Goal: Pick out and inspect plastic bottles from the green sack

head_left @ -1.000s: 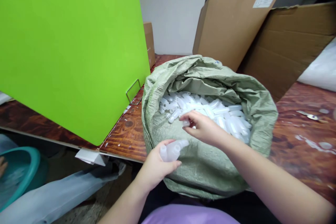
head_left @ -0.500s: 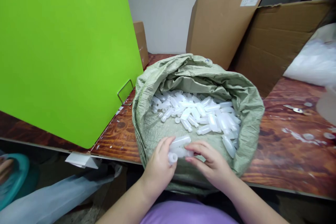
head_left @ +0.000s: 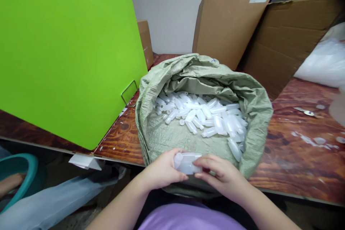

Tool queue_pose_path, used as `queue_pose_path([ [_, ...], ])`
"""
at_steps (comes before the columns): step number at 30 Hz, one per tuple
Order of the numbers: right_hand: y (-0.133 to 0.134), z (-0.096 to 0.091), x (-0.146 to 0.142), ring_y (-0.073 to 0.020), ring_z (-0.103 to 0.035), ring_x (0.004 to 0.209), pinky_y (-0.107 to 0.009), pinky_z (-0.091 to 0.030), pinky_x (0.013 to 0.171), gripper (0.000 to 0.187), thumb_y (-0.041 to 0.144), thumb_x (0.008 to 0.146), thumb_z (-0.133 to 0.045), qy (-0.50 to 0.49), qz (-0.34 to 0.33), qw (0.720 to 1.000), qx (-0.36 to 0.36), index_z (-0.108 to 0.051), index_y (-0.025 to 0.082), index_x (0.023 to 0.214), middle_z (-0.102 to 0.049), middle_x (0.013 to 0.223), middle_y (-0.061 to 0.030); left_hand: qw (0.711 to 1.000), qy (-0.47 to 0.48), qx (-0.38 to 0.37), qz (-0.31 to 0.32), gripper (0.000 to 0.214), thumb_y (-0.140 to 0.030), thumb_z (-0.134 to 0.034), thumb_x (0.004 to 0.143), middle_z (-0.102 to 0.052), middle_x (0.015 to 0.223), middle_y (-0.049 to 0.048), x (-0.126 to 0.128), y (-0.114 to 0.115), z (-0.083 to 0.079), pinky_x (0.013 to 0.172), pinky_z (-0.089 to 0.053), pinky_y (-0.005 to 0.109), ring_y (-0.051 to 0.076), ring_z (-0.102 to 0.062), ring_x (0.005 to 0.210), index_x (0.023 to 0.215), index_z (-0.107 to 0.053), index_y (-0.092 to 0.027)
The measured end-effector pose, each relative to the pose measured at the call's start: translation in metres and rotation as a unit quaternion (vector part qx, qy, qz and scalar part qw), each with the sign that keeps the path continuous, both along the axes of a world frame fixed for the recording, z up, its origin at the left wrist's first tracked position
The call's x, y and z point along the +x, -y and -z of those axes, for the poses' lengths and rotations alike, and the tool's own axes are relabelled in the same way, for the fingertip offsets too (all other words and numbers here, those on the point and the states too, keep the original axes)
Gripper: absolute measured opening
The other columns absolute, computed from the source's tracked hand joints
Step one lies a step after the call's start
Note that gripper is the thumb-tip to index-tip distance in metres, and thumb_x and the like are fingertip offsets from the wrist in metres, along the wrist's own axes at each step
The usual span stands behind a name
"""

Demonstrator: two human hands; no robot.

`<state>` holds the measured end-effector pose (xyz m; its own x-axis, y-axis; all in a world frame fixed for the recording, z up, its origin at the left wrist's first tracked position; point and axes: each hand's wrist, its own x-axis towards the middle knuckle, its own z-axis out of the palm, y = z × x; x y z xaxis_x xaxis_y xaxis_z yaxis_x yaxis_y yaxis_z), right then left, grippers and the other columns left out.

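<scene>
My left hand (head_left: 165, 169) is closed around a few translucent white plastic bottles (head_left: 185, 162), held low over the near side of a sack. The fingertips of my right hand (head_left: 217, 170) pinch the right end of these same bottles. Beneath and beyond both hands, the green woven sack (head_left: 257, 115) stands wide with its rim rolled down. A heap of similar small plastic bottles (head_left: 199, 113) lies inside it, mostly toward the back and right. Some of the held bottles are hidden by my fingers.
A bright green panel (head_left: 67, 50) rises at the left, with a wire handle (head_left: 128, 94) near the sack. Cardboard boxes (head_left: 229, 21) stand behind on the wooden table (head_left: 291, 158). Small scissors-like metal piece (head_left: 307, 111) lies right. Another person's hand (head_left: 12, 185) reaches into a teal basin (head_left: 32, 169).
Both hands have drawn slightly down and nearer to me with the bottles. The held bottles now lie more level and side by side. At far left, the other person's hand has shifted.
</scene>
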<state>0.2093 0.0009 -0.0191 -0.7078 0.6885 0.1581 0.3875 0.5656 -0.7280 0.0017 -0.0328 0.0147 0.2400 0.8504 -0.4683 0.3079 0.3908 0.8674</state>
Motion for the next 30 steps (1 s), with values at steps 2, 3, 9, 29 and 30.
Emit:
queue_pose_path([
  [2, 0.001, -0.002, -0.007, -0.0166, -0.06, 0.063, -0.027, -0.047, 0.059, 0.029, 0.041, 0.087, -0.048, 0.07, 0.055, 0.995, -0.048, -0.067, 0.019, 0.081, -0.064, 0.069, -0.0041, 0.997, -0.049, 0.059, -0.001, 0.055, -0.013, -0.065, 0.062, -0.065, 0.1, 0.0055, 0.002, 0.0, 0.004, 0.074, -0.049, 0.03, 0.021, -0.062, 0.087, 0.115, -0.051, -0.017],
  [3, 0.001, -0.002, -0.01, -0.0165, -0.059, 0.058, -0.027, -0.046, 0.056, 0.038, 0.044, 0.089, -0.042, 0.098, 0.076, 0.99, -0.072, -0.065, 0.019, 0.072, -0.061, 0.062, -0.003, 0.991, -0.087, 0.102, -0.007, 0.053, -0.012, -0.062, 0.065, -0.063, 0.107, 0.007, 0.004, 0.0, 0.007, 0.081, -0.049, 0.033, 0.022, -0.061, 0.094, 0.116, -0.05, -0.018],
  [9, 0.004, 0.015, -0.012, -0.0192, -0.061, 0.088, -0.033, -0.05, 0.079, 0.034, 0.037, 0.085, -0.051, -0.04, 0.113, 0.989, -0.082, -0.053, 0.02, 0.115, -0.059, 0.11, -0.0102, 0.888, -0.301, 0.348, -0.003, 0.055, -0.002, -0.044, 0.072, -0.053, 0.124, 0.014, 0.007, 0.002, 0.022, 0.096, -0.045, 0.041, 0.025, -0.053, 0.112, 0.125, -0.041, -0.015],
  [29, 0.012, 0.028, -0.02, -0.0132, -0.057, 0.068, -0.026, -0.048, 0.064, 0.035, 0.048, 0.08, -0.059, -0.231, 0.147, 0.919, -0.284, -0.054, 0.018, 0.096, -0.06, 0.079, -0.0029, 0.761, -0.386, 0.52, 0.025, 0.049, -0.003, -0.037, 0.075, -0.059, 0.114, 0.0178, 0.008, 0.008, 0.031, 0.086, -0.052, 0.038, 0.025, -0.059, 0.103, 0.124, -0.038, -0.01],
  [30, 0.013, 0.028, -0.021, -0.011, -0.052, 0.057, -0.024, -0.045, 0.056, 0.033, 0.05, 0.082, -0.055, -0.214, 0.136, 0.913, -0.32, -0.054, 0.017, 0.086, -0.055, 0.066, 0.0002, 0.764, -0.382, 0.519, 0.027, 0.049, -0.003, -0.038, 0.075, -0.059, 0.114, 0.0177, 0.007, 0.008, 0.031, 0.087, -0.052, 0.038, 0.025, -0.059, 0.104, 0.124, -0.038, -0.011],
])
